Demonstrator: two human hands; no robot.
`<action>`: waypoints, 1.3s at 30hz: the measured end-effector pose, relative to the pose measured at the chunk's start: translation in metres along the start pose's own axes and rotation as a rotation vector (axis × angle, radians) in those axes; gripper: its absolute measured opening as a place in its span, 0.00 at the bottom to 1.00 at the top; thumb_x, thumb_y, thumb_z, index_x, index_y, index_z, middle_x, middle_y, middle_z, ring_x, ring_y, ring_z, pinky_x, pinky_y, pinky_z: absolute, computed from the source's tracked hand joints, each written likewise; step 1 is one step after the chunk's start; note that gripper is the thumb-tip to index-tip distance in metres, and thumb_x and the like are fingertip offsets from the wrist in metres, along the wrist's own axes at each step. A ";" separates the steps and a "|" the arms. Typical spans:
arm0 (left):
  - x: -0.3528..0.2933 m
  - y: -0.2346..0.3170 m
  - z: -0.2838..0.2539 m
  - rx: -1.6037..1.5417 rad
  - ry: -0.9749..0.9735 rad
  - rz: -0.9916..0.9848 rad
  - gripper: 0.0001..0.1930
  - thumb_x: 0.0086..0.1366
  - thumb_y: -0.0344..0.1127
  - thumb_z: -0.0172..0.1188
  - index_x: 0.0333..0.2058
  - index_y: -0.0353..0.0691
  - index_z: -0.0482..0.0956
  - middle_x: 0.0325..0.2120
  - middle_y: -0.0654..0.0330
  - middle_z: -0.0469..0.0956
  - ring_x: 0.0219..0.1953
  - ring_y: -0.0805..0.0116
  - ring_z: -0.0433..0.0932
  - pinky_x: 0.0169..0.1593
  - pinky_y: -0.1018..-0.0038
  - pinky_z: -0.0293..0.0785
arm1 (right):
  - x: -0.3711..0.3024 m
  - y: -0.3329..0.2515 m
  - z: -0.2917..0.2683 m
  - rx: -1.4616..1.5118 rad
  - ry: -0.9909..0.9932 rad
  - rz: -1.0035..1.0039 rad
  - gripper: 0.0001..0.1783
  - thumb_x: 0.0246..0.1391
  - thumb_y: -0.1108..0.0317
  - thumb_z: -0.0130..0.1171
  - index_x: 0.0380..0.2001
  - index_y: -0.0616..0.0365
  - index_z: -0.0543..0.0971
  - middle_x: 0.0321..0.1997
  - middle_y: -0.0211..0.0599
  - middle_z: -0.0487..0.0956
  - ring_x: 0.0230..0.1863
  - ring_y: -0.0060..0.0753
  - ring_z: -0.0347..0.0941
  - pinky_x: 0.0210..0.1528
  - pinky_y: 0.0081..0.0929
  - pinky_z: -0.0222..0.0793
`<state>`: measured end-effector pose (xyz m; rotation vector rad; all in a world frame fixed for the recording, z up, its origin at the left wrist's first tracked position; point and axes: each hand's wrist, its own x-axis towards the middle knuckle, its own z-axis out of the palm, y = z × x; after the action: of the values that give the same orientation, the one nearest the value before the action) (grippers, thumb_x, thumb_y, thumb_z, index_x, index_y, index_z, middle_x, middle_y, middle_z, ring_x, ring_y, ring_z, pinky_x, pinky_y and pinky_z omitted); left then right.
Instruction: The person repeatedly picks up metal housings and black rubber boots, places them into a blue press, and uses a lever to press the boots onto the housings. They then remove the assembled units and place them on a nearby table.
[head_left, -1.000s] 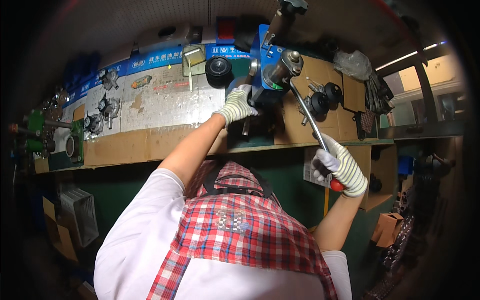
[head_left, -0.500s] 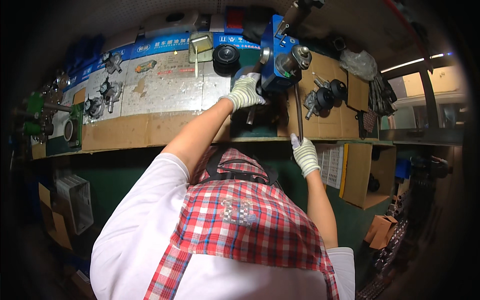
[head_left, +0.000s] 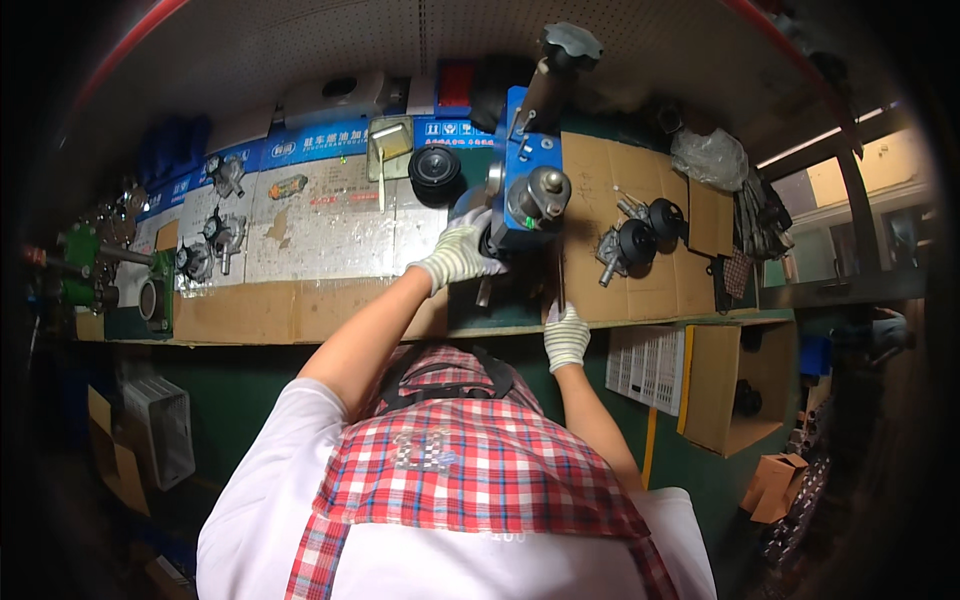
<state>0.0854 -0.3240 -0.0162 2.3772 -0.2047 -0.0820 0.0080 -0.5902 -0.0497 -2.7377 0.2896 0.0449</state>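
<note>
A blue hand press [head_left: 522,165] with a steel pivot boss stands at the bench's front edge. My left hand [head_left: 460,255], in a striped knit glove, curls its fingers round a dark part at the left of the press, under its head. That part is mostly hidden by the glove and shadow. From the press a thin steel lever [head_left: 561,280] runs down toward me. My gloved right hand [head_left: 567,340] is closed round the lever's lower end, just in front of the bench edge. A black round pulley-like part [head_left: 436,175] sits left of the press.
Metal pump-like castings with black wheels [head_left: 640,237] lie on cardboard at the right. More metal castings [head_left: 212,248] lie at the left, near a green machine fixture [head_left: 155,290]. A tray with a brush [head_left: 389,145] stands behind. Below the bench is an open carton [head_left: 735,385].
The whole view has shifted, so the bench sits lower. Less of the lever's length shows, and my right hand appears closer to the press. My left hand stays beside the press head.
</note>
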 end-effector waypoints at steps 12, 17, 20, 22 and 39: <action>-0.036 0.040 -0.014 -1.299 -0.050 -0.761 0.37 0.66 0.52 0.64 0.68 0.54 0.58 0.50 0.57 0.73 0.45 0.62 0.74 0.46 0.57 0.78 | 0.026 0.003 0.024 0.085 -0.161 0.000 0.22 0.62 0.50 0.53 0.44 0.58 0.79 0.37 0.56 0.83 0.41 0.64 0.79 0.46 0.54 0.74; 0.000 -0.033 0.076 -0.804 0.270 -0.473 0.38 0.65 0.48 0.65 0.68 0.43 0.59 0.53 0.54 0.75 0.51 0.59 0.74 0.52 0.65 0.75 | -0.024 0.015 -0.063 0.243 -0.451 -0.055 0.27 0.66 0.46 0.51 0.54 0.58 0.77 0.31 0.56 0.83 0.35 0.56 0.81 0.37 0.49 0.77; 0.013 -0.011 0.065 -0.687 0.287 -0.527 0.38 0.64 0.48 0.64 0.65 0.32 0.61 0.55 0.45 0.75 0.55 0.54 0.74 0.58 0.66 0.70 | -0.060 -0.029 -0.195 0.684 -0.709 0.089 0.29 0.67 0.48 0.54 0.61 0.59 0.70 0.24 0.33 0.75 0.23 0.24 0.76 0.22 0.22 0.72; 0.015 -0.029 0.068 -0.712 0.313 -0.548 0.38 0.62 0.49 0.63 0.63 0.27 0.63 0.54 0.39 0.75 0.56 0.51 0.76 0.60 0.65 0.69 | -0.069 -0.035 -0.248 0.915 -0.739 0.039 0.40 0.65 0.40 0.53 0.67 0.62 0.64 0.25 0.33 0.75 0.23 0.25 0.76 0.21 0.20 0.73; -0.155 -0.031 -0.109 -0.620 0.158 -0.120 0.35 0.64 0.44 0.67 0.62 0.30 0.62 0.51 0.49 0.74 0.52 0.60 0.74 0.59 0.68 0.71 | -0.099 -0.239 -0.046 1.306 -0.627 0.287 0.41 0.58 0.54 0.69 0.68 0.52 0.62 0.57 0.40 0.75 0.47 0.34 0.79 0.34 0.33 0.83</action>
<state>-0.0507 -0.2015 0.0423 1.7646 0.0396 -0.0099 -0.0397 -0.3724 0.0888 -1.2858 0.3461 0.5564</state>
